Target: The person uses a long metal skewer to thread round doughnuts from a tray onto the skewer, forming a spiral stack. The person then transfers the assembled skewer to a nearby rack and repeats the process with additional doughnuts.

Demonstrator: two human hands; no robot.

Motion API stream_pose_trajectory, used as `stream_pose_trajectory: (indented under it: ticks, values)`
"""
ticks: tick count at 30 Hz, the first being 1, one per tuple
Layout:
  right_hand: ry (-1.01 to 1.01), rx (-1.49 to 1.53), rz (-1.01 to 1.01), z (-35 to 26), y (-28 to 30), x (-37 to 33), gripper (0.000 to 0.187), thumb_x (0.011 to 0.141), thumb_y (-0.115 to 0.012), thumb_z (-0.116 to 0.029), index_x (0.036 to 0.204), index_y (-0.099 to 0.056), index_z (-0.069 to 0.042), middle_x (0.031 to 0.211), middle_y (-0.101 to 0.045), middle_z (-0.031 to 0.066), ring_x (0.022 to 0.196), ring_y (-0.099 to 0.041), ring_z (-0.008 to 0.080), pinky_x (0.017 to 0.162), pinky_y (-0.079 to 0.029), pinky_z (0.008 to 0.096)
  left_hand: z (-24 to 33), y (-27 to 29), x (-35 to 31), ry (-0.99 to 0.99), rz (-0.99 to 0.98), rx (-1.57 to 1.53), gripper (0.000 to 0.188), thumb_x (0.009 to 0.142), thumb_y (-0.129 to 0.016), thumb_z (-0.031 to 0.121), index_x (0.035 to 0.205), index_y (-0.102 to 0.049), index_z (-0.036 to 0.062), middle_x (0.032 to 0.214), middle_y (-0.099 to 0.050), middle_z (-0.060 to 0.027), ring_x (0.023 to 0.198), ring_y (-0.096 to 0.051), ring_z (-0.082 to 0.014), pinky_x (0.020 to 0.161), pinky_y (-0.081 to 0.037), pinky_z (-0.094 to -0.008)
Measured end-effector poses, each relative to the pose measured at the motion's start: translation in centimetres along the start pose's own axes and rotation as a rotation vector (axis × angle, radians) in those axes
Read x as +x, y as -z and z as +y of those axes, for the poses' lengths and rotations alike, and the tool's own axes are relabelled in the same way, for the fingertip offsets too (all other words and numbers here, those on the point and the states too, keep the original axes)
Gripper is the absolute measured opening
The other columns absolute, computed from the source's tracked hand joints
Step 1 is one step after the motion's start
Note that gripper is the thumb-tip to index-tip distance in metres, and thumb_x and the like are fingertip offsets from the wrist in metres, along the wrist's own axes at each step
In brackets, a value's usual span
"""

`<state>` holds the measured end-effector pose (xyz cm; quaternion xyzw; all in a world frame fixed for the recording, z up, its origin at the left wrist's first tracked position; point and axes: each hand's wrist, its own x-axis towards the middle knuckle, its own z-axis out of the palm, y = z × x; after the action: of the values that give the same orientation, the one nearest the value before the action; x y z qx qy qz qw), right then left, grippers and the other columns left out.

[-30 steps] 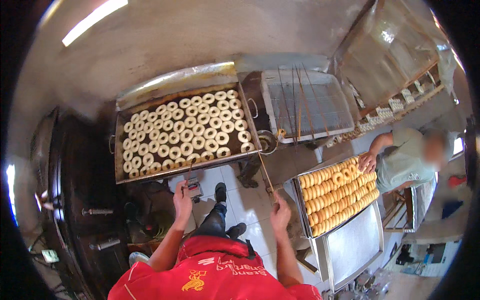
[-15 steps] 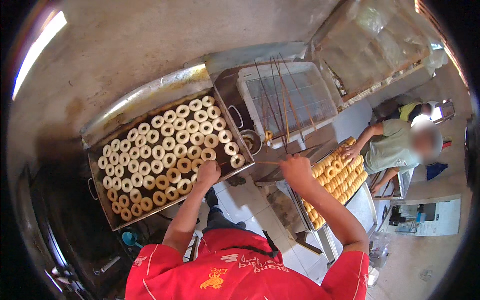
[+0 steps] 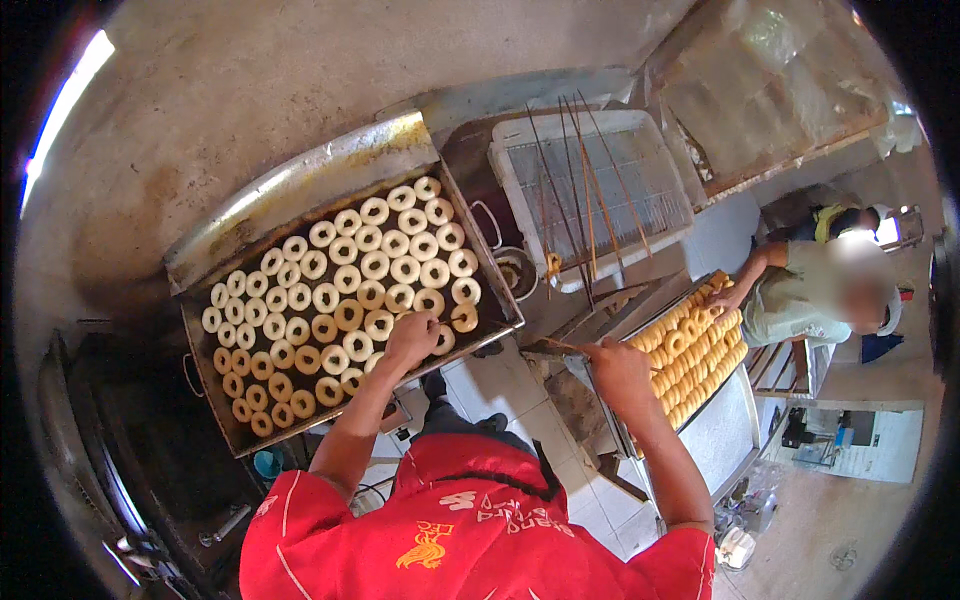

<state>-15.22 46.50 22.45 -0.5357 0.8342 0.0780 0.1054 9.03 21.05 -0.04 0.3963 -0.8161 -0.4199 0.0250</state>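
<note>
Rows of ring doughnuts (image 3: 375, 265), some pale and some golden, float in a wide rectangular metal frying pan (image 3: 484, 262). My left hand (image 3: 412, 340) is closed over the pan's near right part, beside the doughnuts there; what its fingers hold is hidden. My right hand (image 3: 618, 375) is closed around a thin stick (image 3: 562, 346), which points left towards the pan's corner. This hand is in front of a tray edge, beside rows of golden doughnuts (image 3: 690, 345).
Long thin sticks (image 3: 575, 180) lean across a white plastic crate (image 3: 505, 165) behind the pan. A small round pot (image 3: 515, 272) stands between them. At right, a co-worker (image 3: 800, 300) reaches a hand onto the doughnut tray. A blue-green cup (image 3: 268, 462) is below the pan.
My right hand has drawn back to the right with its stick, whose tip has left the pan's corner. The doughnut at that corner, pale before, now shows a golden side.
</note>
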Motion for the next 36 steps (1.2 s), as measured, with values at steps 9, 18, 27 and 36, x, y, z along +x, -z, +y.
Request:
stream_pose_trajectory:
  ticks: [9, 18, 27, 36]
  values:
    - [-0.228, 0.107, 0.051, 1.6, -4.2, -3.1, 0.049, 0.088, -0.059, -0.007, 0.13, -0.075, -0.028, 0.089, -0.073, 0.0128, 0.081, -0.075, 0.0347, 0.069, -0.059, 0.0488, 0.1, -1.8, -3.2, -0.048, 0.174, 0.082, 0.02, 0.099, -0.057, 0.014, 0.112, -0.065, 0.0008, 0.108, -0.069, -0.0247, 0.101, -0.069, -0.0431, 0.088, -0.056, -0.0518]
    - [-0.157, 0.143, -0.014, -0.1, -10.8, 1.1, 0.043, 0.089, -0.06, -0.008, 0.125, -0.076, -0.027, 0.098, -0.074, 0.014, 0.083, -0.076, 0.035, 0.07, -0.062, 0.0491, 1.9, -2.4, 5.2, -0.167, 0.175, 0.123, 0.029, 0.101, -0.054, 0.017, 0.116, -0.062, -0.0064, 0.107, -0.07, -0.0307, 0.101, -0.068, -0.0484, 0.09, -0.055, -0.0549]
    - [-0.208, 0.168, 0.062, -2.3, -9.3, 0.0, 0.045, 0.091, -0.059, -0.014, 0.13, -0.074, -0.03, 0.099, -0.076, 0.0112, 0.083, -0.076, 0.0332, 0.072, -0.061, 0.0476, -2.5, -0.3, 6.4, -0.086, 0.019, 0.157, 0.02, 0.099, -0.056, 0.015, 0.105, -0.064, -0.0019, 0.101, -0.071, -0.0296, 0.099, -0.068, -0.0475, 0.088, -0.052, -0.0567]
    - [-0.341, 0.137, -0.055, -2.0, -15.2, 0.0, 0.047, 0.092, -0.061, -0.015, 0.134, -0.072, -0.033, 0.094, -0.076, 0.014, 0.087, -0.075, 0.035, 0.076, -0.061, 0.0499, 0.6, -0.2, 8.7, -0.173, 0.189, 0.04, 0.02, 0.101, -0.055, 0.012, 0.114, -0.062, -0.0006, 0.105, -0.07, -0.0287, 0.102, -0.066, -0.0472, 0.089, -0.051, -0.0555]
